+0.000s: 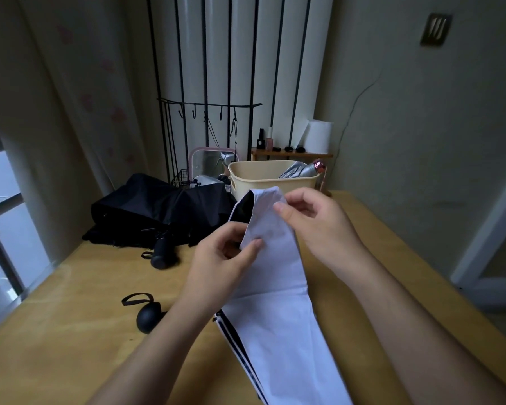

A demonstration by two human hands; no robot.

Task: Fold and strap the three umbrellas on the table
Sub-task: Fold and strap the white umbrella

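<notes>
Now the left hand (pixel 216 260) and right hand (pixel 316 220) each pinch the white umbrella (pixel 278 293) cloth. Best to pull each flap flat, then wrap them one way

No readable text, label or number on anything here

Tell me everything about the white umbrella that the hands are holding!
The pale lilac-white fabric umbrella is collapsed into a long, creased band of thin cloth, not yet rolled or strapped. Its inside shows black near the top, and dark stripes run along its lower left edge. It stretches from the bottom of the view up over the yellowish wooden table. The left hand pinches a fold at its left edge; the right hand pinches its top end.
</notes>
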